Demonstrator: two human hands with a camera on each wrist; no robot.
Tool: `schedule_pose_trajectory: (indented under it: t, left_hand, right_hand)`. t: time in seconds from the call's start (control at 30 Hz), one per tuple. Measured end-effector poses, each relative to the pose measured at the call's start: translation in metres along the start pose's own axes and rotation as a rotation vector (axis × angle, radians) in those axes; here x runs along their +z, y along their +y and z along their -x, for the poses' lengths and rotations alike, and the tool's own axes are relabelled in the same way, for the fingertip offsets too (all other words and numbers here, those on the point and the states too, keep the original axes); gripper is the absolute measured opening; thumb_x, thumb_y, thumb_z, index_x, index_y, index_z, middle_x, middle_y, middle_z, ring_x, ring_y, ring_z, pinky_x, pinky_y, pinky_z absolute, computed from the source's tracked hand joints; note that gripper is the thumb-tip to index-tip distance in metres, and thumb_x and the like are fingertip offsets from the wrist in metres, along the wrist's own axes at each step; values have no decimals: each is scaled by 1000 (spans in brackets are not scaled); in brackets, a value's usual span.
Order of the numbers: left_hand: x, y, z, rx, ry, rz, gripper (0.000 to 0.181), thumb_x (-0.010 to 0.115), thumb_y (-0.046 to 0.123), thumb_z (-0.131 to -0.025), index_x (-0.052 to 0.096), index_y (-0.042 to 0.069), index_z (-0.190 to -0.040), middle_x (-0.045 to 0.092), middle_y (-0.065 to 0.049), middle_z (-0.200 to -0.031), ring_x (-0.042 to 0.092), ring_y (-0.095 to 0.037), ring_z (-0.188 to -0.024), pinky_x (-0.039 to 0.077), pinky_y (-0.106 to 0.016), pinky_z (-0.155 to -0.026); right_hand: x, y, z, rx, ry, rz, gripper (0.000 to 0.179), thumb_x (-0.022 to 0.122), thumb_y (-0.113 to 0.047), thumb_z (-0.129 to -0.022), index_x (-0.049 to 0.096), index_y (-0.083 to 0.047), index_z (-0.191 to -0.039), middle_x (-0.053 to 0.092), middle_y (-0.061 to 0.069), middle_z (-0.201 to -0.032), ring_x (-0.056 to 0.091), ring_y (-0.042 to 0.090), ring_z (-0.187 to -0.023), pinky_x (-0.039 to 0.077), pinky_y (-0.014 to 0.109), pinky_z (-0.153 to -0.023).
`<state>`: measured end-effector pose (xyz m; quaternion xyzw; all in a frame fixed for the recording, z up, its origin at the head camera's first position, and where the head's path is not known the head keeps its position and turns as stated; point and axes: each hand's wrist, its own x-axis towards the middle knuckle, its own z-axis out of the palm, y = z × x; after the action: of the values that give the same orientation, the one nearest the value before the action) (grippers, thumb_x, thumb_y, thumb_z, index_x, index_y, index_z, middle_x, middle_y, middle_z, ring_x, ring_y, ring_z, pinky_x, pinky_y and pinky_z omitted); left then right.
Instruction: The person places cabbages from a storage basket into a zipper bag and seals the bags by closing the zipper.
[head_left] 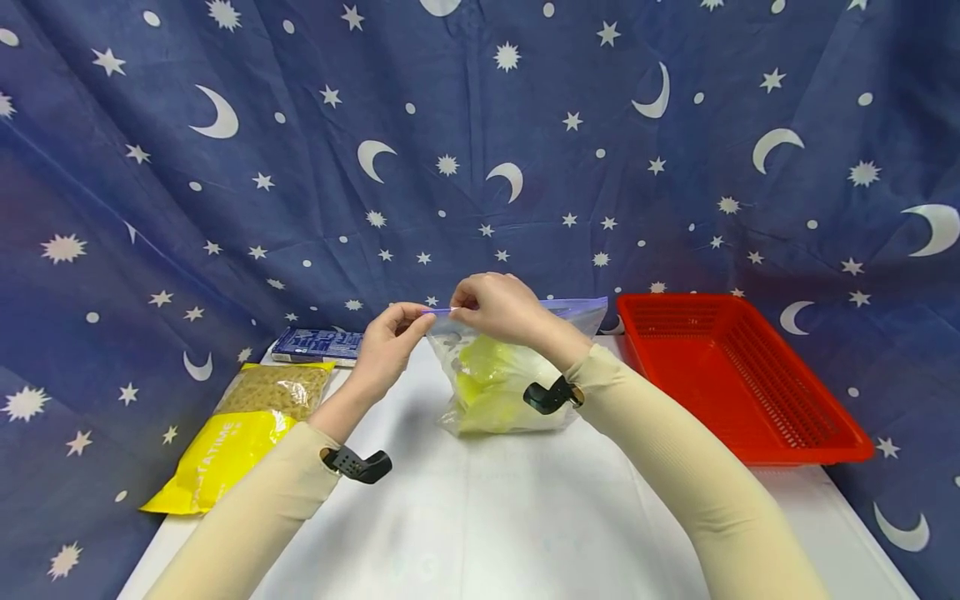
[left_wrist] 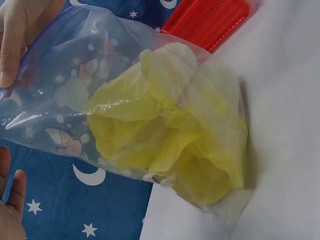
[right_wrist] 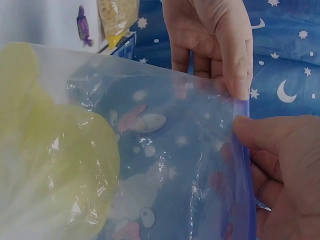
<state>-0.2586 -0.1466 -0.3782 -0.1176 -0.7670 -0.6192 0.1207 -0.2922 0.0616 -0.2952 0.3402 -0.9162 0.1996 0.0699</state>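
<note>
A clear zip bag (head_left: 517, 375) with a purple zip strip and cartoon prints stands upright on the white table. Inside lie large pale yellow-green leaves (left_wrist: 165, 125), like cabbage or lettuce; the kind is not certain. My left hand (head_left: 388, 343) pinches the strip's left corner between thumb and fingers. Close beside it, my right hand (head_left: 498, 307) pinches the same purple strip (right_wrist: 245, 175), thumb on the near face and fingers behind. The two thumbs are only a little apart in the right wrist view. To the right of my right hand, the bag's other top corner stands free.
At the right stands a red plastic basket (head_left: 720, 375). On the left lie a yellow bag of pasta (head_left: 240, 442) and, behind it, a flat blue package (head_left: 317, 343). A purple wrapped candy (right_wrist: 83, 26) lies on the table. A blue star-and-moon curtain (head_left: 480, 150) hangs behind.
</note>
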Motion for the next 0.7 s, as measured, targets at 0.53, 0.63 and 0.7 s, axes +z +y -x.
schedule_pose_trajectory:
  t: [0.53,0.63,0.7]
  left_hand:
    - [2,0,1,73,-28,4,25,68,25,-101,68,2,-111,63,-6,-105,58,-17,-93,49,-24,-79]
    - [2,0,0,66,-35,4,26,68,26,-101,67,3,-111,62,-6,-104,57,-17,-92,48,-25,-78]
    - [1,0,0,61,-41,3,27,67,28,-101,67,3,-110,62,-6,-104,56,-18,-91,48,-26,-78]
  right_hand:
    - [-1,2,5,-35,44,27,7,72,-26,-89,76,-20,-92,67,-11,-85,60,9,-81,49,34,-82]
    - [-1,3,6,-39,53,41,8,73,-27,-89,77,-21,-93,67,-12,-86,60,9,-85,48,36,-86]
    - [-2,4,7,-41,61,49,9,73,-28,-88,77,-22,-93,68,-12,-87,60,9,-86,48,37,-88]
